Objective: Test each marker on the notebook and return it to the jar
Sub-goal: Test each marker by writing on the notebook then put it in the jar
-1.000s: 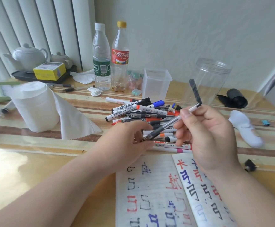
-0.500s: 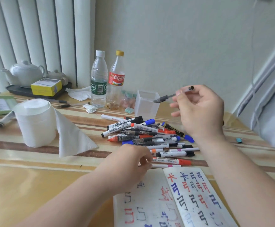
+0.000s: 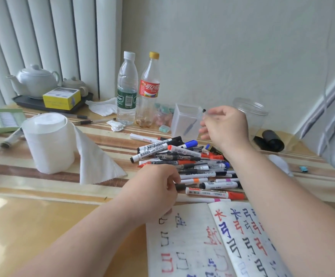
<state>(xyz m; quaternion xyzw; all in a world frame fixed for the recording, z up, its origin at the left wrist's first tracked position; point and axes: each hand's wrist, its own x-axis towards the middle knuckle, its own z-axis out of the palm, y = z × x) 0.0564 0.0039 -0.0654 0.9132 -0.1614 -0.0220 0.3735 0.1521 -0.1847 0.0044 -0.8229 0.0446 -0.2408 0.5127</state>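
Observation:
My right hand (image 3: 225, 125) pinches a thin black-tipped pen (image 3: 190, 126) at its top end. The pen hangs tip-down inside the square translucent cup (image 3: 182, 116). The round clear jar (image 3: 251, 112) stands just behind that hand, to the right of the cup. A pile of markers (image 3: 192, 156) lies in the middle of the table. My left hand (image 3: 156, 186) rests on the pile's near edge, fingers curled round a black-capped marker (image 3: 180, 186). The open notebook (image 3: 182, 246), covered in red, blue and black marks, lies at the front.
A paper roll (image 3: 48, 142) with a loose sheet stands left of the pile. Two plastic bottles (image 3: 127, 88) stand at the back, a teapot (image 3: 33, 80) on a tray with a yellow box at the back left. A black roll (image 3: 271, 139) lies at the right.
My right hand carried the pen from above the notebook up and back, then lowered it tip-first into the square cup. My left hand let go of the pen and dropped onto the marker pile.

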